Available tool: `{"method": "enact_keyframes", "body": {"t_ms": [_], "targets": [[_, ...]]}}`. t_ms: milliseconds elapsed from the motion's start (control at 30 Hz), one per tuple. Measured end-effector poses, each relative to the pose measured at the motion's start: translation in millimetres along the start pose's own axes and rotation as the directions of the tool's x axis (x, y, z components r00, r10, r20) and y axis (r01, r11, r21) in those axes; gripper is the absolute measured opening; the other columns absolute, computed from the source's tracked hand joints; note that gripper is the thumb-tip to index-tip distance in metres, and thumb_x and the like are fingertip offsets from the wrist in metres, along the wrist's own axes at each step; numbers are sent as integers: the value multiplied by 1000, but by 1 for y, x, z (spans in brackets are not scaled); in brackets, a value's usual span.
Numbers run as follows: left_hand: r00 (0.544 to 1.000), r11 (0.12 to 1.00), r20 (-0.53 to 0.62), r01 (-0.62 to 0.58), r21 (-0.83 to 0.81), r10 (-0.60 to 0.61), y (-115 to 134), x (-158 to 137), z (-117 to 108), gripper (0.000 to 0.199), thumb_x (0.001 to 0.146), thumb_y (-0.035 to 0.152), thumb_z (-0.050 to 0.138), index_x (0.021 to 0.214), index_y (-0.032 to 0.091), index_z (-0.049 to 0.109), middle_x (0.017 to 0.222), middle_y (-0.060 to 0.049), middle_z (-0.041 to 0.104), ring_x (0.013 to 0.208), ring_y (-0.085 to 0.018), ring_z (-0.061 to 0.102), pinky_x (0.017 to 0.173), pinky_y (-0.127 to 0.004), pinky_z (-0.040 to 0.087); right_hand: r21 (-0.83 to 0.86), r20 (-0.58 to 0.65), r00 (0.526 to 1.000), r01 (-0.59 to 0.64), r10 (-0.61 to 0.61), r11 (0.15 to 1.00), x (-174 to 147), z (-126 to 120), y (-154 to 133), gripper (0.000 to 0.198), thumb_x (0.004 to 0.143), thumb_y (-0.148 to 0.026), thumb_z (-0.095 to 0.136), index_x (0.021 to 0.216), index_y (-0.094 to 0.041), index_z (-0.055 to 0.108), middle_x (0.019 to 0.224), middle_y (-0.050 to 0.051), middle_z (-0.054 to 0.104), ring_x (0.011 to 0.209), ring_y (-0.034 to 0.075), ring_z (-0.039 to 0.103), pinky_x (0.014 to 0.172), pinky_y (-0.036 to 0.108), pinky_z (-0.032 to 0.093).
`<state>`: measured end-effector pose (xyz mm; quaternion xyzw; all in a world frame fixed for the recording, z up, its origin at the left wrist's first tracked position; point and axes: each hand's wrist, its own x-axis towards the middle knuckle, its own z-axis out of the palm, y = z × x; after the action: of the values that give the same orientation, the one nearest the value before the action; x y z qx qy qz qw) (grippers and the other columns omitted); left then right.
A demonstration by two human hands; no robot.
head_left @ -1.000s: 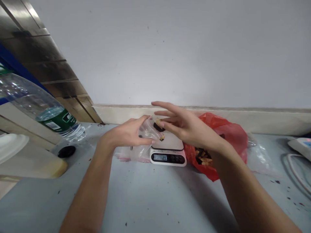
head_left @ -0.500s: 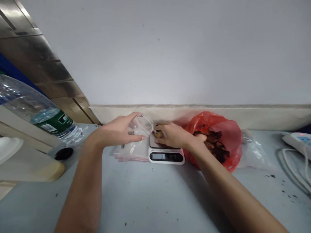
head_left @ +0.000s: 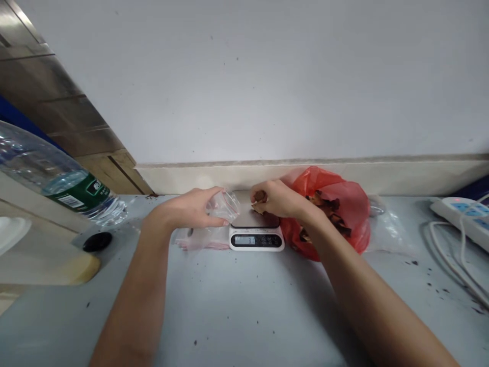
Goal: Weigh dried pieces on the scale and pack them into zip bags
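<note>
My left hand [head_left: 193,208] grips a clear zip bag [head_left: 223,205], thumb and fingers on either side of its raised mouth. The bag stands at the left edge of a white digital kitchen scale [head_left: 256,239]. Over the scale's plate, my right hand [head_left: 277,199] is closed in a pinch on dried brown peel-like pieces [head_left: 260,203]. The fingers partly hide these pieces. Just right of the scale sits a red plastic bag [head_left: 353,204], its mouth open, with more dark brown pieces [head_left: 328,206] inside. My right forearm crosses in front of this bag.
More flat zip bags [head_left: 202,239] lie left of the scale. A large water bottle [head_left: 76,188], a black cap [head_left: 98,241] and a pale container [head_left: 57,260] are farther left. On the right are a clear bag [head_left: 389,232] and a white power strip [head_left: 462,214] with a cable.
My right hand has shifted from the zip bag's mouth toward the right and tightened into a pinch on the brown pieces. More of the scale's plate shows. The view has shifted slightly.
</note>
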<state>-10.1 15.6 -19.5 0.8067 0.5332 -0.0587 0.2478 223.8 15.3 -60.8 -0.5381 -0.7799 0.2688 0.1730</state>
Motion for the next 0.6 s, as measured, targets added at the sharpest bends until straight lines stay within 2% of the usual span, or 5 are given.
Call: {"method": "enact_keyframes", "body": {"t_ms": [133, 267, 333, 467, 600], "targets": [[997, 997, -31, -71, 6, 71, 4, -1, 4, 78, 83, 53, 65, 153, 22, 50, 136, -14, 71, 114, -34, 69, 90, -39, 53, 118, -89, 996, 31, -20, 993, -4, -12, 6, 16, 75, -6, 64, 74, -21, 58, 69, -4, 60, 64, 13, 57, 62, 26, 47], [991, 991, -21, -131, -14, 130, 7, 1, 2, 77, 83, 56, 67, 151, 25, 50, 133, -12, 72, 116, -34, 69, 91, -38, 52, 297, -316, 936, 256, -158, 920, -14, -22, -3, 11, 80, -24, 73, 86, -21, 64, 80, 0, 66, 75, 15, 63, 73, 30, 53], [980, 980, -53, -193, -50, 190, 9, 1, 0, 74, 85, 58, 67, 150, 26, 51, 131, -10, 73, 113, -33, 70, 88, -37, 53, 376, -299, 928, 329, -223, 866, -19, -24, -13, 21, 81, -30, 76, 97, -20, 68, 93, 3, 73, 86, 18, 69, 80, 33, 57], [951, 954, -172, -278, -113, 256, 12, -2, -3, 77, 85, 62, 69, 150, 26, 52, 137, -11, 70, 120, -33, 68, 94, -38, 53, 446, -209, 936, 349, -283, 824, -27, -28, -26, 42, 87, -27, 68, 129, -23, 69, 116, 7, 78, 111, 24, 73, 95, 39, 59], [939, 919, -218, -314, -238, 264, 12, -5, -3, 89, 83, 56, 72, 160, 25, 41, 147, -13, 64, 135, -33, 60, 111, -43, 48, 328, -310, 899, 407, -310, 852, -33, -39, -20, 40, 87, -20, 60, 124, -25, 74, 132, 8, 73, 130, 28, 65, 103, 44, 56]]}}
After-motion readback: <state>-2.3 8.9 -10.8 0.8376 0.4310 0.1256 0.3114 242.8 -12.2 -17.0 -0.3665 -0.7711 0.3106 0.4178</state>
